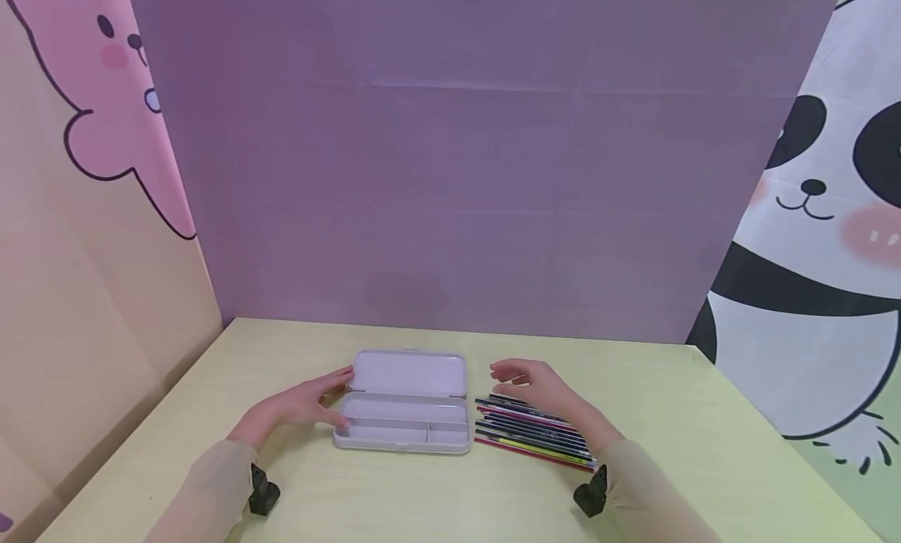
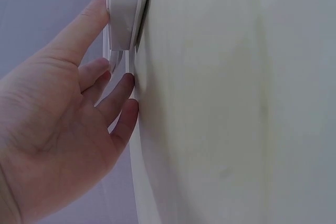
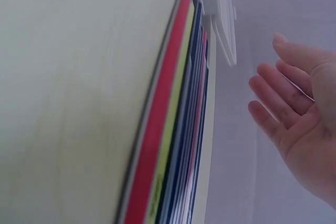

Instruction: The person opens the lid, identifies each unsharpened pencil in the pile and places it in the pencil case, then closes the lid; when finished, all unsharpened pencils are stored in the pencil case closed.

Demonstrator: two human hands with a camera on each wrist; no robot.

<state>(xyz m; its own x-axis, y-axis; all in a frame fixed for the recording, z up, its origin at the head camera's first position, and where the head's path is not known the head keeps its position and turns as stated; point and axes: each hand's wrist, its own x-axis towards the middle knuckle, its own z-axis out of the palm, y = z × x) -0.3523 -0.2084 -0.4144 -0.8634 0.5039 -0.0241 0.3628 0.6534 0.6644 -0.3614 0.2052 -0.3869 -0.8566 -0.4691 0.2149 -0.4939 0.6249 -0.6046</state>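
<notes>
A pale pencil case (image 1: 380, 447) lies unfolded on the table, its lid (image 1: 410, 374) folded back on the far side. The tray inside has a long compartment at the back and two smaller ones in front, with nothing in them. At the case's left side is my left hand (image 1: 299, 404), thumb (image 2: 86, 27) on the tray's edge and fingers stretched toward the lid. Right of the case lie several pencils (image 1: 531, 432) side by side, mostly dark, with red and yellow ones nearest me. My right hand (image 1: 538, 382) hovers over their far side, fingers loosely bent and holding nothing.
The case and pencils rest on a light wooden table (image 1: 422, 500). A purple backdrop (image 1: 450, 175) rises behind its far edge. Cartoon wall coverings stand to the left and right. Each wrist wears a small black camera.
</notes>
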